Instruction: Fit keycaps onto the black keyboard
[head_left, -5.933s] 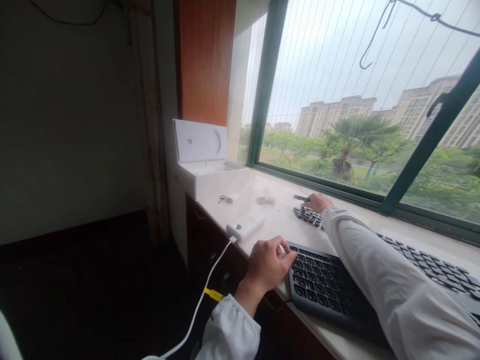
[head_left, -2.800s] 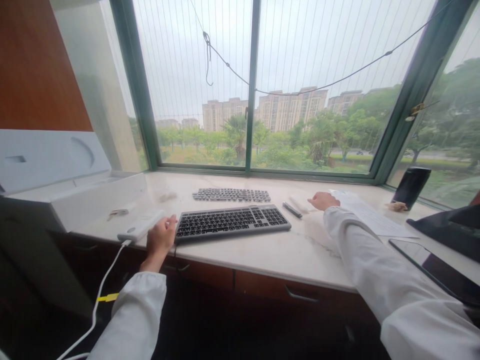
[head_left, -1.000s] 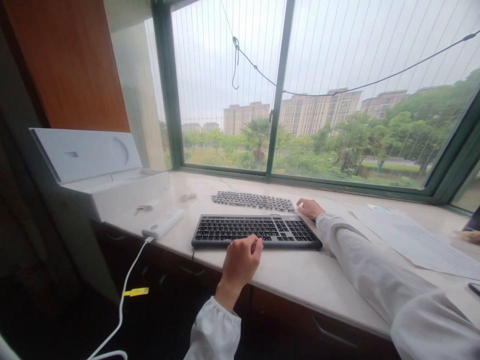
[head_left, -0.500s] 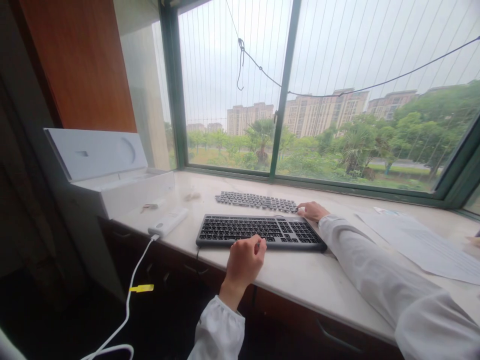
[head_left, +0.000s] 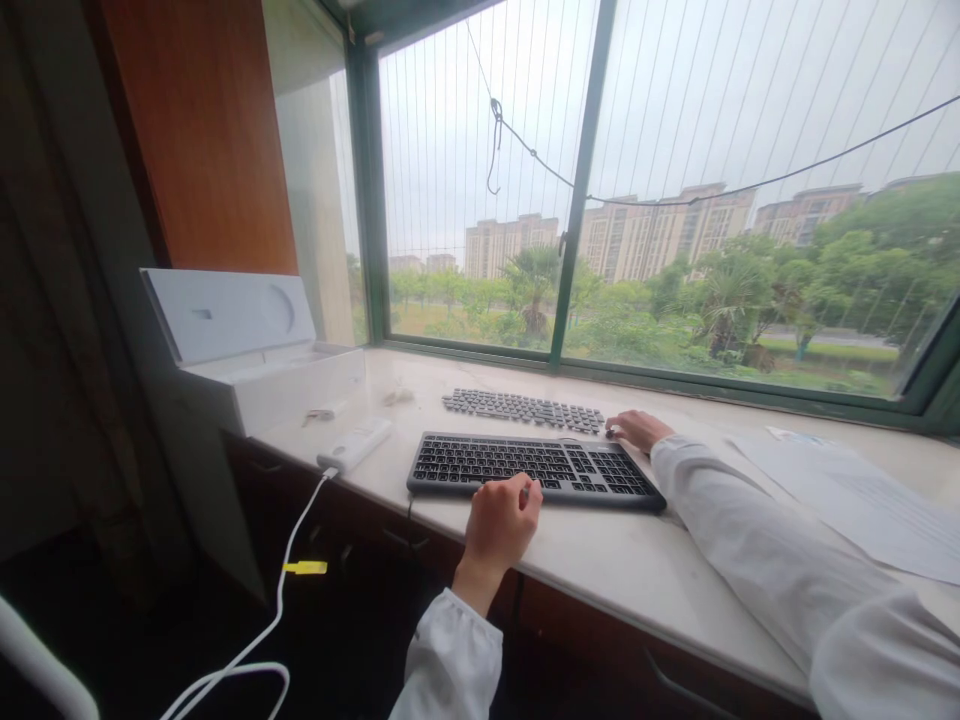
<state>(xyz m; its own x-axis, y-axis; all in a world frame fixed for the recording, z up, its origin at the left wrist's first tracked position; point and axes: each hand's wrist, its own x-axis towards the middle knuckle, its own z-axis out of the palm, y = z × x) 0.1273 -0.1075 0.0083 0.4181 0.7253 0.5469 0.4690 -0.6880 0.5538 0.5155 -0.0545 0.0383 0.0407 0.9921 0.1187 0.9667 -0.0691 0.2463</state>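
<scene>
The left hand (head_left: 501, 520) rests at the front edge of the dark keyboard (head_left: 534, 468), fingers curled narrow against its near rim. The right hand (head_left: 637, 430) lies past the keyboard's right end, fingertips touching the sheet of loose keycaps (head_left: 523, 410) behind it; whether they pinch anything cannot be told. Both things sit mid-worktop (head_left: 600, 560), a white power bank (head_left: 355, 445) toward the left edge.

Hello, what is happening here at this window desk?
A person in white sleeves works at a marble sill. The left hand rests curled at the front edge of the dark keyboard. The right hand touches the right end of a row of loose keycaps behind it. A white open box and a white power bank lie to the left.
</scene>
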